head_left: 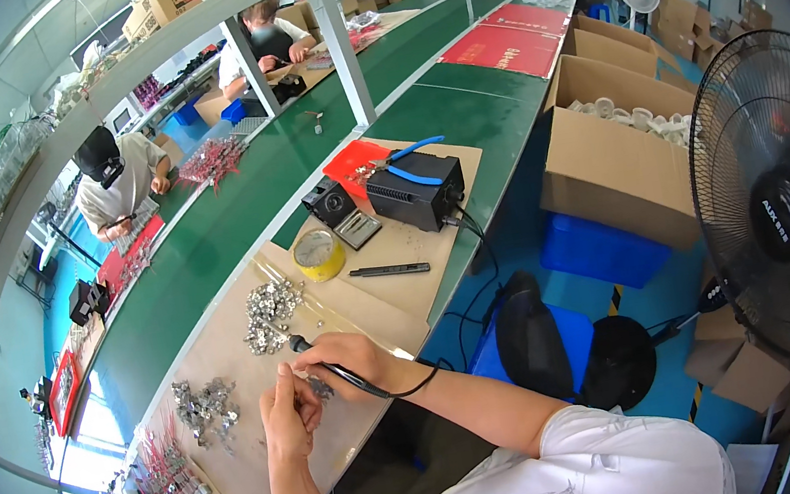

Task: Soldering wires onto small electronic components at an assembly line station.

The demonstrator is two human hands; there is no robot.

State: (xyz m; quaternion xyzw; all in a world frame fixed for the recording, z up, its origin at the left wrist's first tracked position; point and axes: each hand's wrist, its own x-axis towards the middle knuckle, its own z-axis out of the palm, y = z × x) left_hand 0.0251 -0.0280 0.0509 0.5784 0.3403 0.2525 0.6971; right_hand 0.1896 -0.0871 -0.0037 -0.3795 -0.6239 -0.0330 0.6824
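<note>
My right hand (355,356) grips a soldering iron (351,378) by its black handle, the cord trailing back over my wrist. The iron's front end points toward a pile of small shiny metal parts (273,310) on the brown work mat (250,439). Close against my right hand, my left hand (289,411) has its fingers curled and thumb up; whatever it pinches is hidden. A second pile of grey metal parts (206,410) lies left of it. Near the mat's left edge are rows of small metal cylinders with red wires (176,485).
Beyond my hands stand a yellow round tin (319,256), an iron holder (328,201), a black soldering station (418,193) with blue-handled pliers (419,165), and a red tray (343,165). A black pen-shaped tool (388,270) lies nearer. Cartons (615,160) and a fan (776,193) stand right; co-workers sit opposite.
</note>
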